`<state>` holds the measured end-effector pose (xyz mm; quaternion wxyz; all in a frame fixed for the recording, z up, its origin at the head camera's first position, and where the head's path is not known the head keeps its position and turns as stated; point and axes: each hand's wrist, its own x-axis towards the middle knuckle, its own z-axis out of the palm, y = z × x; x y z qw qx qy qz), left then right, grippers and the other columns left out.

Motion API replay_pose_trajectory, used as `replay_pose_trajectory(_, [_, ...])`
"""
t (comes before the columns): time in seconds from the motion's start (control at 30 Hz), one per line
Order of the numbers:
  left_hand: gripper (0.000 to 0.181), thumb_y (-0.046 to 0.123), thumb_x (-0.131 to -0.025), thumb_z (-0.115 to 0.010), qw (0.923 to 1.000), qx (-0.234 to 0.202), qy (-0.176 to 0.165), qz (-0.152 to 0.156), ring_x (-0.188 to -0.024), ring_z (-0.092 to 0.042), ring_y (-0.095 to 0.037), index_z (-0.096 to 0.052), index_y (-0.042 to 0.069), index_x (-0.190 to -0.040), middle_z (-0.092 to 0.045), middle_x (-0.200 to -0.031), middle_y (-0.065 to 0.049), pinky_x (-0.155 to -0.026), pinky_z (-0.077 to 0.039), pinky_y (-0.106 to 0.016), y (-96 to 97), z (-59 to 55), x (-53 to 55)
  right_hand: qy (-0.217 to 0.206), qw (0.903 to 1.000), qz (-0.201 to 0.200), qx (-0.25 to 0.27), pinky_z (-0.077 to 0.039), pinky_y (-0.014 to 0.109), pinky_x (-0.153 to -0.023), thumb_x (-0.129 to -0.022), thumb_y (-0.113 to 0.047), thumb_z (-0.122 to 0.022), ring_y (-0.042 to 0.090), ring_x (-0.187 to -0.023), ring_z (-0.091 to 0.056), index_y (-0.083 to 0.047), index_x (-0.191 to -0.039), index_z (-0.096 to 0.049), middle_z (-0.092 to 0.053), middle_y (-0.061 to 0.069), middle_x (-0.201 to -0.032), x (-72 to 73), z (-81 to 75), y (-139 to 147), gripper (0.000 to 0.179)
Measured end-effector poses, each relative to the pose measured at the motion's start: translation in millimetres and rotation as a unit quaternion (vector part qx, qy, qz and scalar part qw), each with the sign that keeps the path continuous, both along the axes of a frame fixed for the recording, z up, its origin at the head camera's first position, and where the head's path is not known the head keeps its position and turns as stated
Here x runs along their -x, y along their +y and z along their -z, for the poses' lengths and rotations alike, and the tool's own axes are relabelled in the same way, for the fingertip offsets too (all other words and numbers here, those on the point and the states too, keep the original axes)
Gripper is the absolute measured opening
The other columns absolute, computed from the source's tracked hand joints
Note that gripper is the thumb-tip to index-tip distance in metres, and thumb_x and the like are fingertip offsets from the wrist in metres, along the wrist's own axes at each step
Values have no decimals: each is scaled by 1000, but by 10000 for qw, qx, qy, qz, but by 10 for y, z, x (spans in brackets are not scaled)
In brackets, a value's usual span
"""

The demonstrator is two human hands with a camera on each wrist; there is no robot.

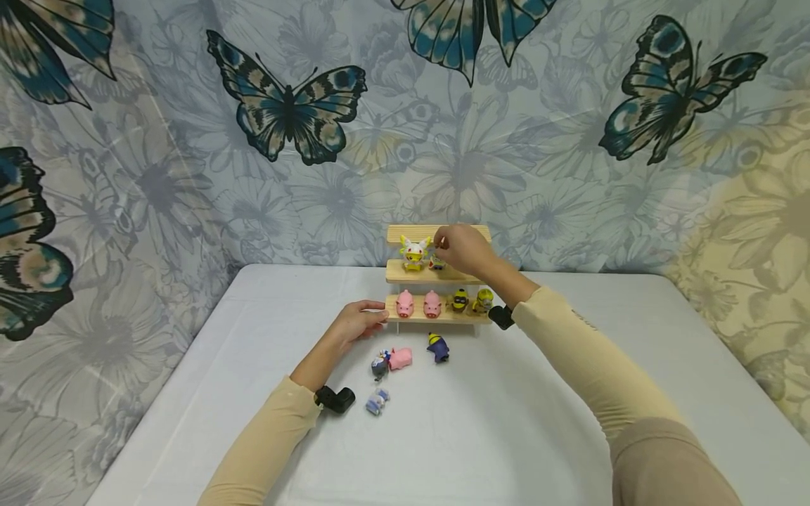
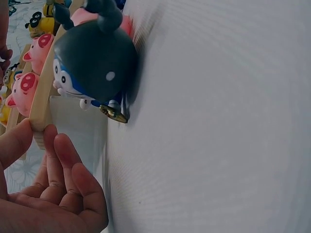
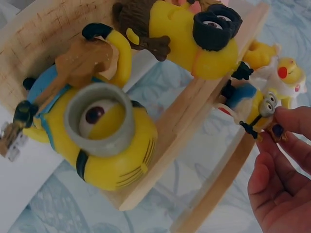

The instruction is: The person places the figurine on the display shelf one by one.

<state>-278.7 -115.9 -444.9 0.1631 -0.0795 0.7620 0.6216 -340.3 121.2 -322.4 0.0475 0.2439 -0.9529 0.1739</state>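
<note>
My left hand (image 1: pixel 354 323) pinches the left end of the lowest step of a wooden tiered stand (image 1: pixel 399 275) between thumb and fingertips. My right hand (image 1: pixel 465 249) is at the middle step, its thumb and fingers pinching the head end of a small Minion figurine (image 3: pixel 250 104) with goggles. Left of that Minion, a yellow figurine in a white hood (image 1: pixel 414 253) sits on the same step. On the lowest step are two pink pig figurines (image 1: pixel 405 303) and two Minions, one with a guitar (image 3: pixel 109 131) and one in dark goggles (image 3: pixel 194 41).
In front of the stand, a dark-haired figurine (image 1: pixel 380 365) lies against a pink pig (image 1: pixel 400 358). A navy-clothed figurine (image 1: pixel 438 348) lies to their right, a blue-and-white one (image 1: pixel 377 401) nearer me. A butterfly-print cloth (image 1: pixel 342 204) hangs behind the white table (image 1: pixel 506 436).
</note>
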Motion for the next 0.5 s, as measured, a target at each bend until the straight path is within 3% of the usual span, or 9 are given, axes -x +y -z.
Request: replay_pose_trajectory(0.5, [39,20,-93,-66,10000,6,16,26,-69,-61,-5,-60,7,-129,-68,-78,6,-62,-44,-21,-2,3,12,96,9999,-37,33,-52,43,-81,-93,-16,-64,29,-92,-66,-1,-111,-68,-70,16,-101,-23,0,8,24])
